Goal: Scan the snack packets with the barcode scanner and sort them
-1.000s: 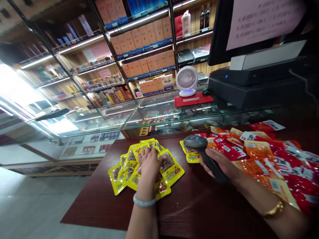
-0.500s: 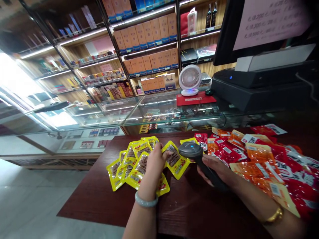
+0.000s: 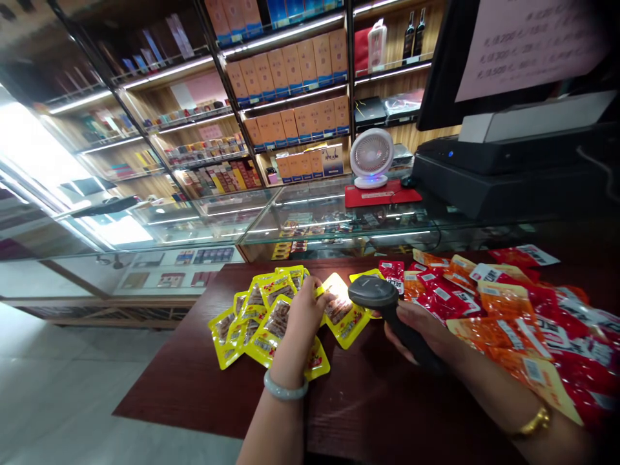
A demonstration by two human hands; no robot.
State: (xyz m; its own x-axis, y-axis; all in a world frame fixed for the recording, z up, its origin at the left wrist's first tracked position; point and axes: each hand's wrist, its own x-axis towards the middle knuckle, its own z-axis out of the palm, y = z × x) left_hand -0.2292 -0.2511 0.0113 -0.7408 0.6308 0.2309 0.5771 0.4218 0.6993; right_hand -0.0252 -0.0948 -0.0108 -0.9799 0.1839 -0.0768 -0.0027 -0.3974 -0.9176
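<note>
My right hand [image 3: 416,326] is wrapped round the grip of a dark barcode scanner [image 3: 372,292], its head tipped to the left. Bright light from the scanner falls on the upper part of a yellow snack packet [image 3: 349,326]. At that packet's left edge, my left hand [image 3: 310,307] pinches it between thumb and fingers. Several more yellow snack packets [image 3: 264,342] lie overlapping beneath and left of my left hand. Another yellow packet [image 3: 364,276] is partly hidden behind the scanner head.
Red and orange snack packets [image 3: 513,310] are heaped on the right of the brown table [image 3: 194,394]. Behind it runs a glass display counter [image 3: 310,194] with a small white fan [image 3: 372,155] on a red mat. A black monitor [image 3: 445,71] stands at the right.
The scanner's light has come on and now brightens the yellow packet. Both hands and the packet have stayed almost in place; the view has shifted slightly.
</note>
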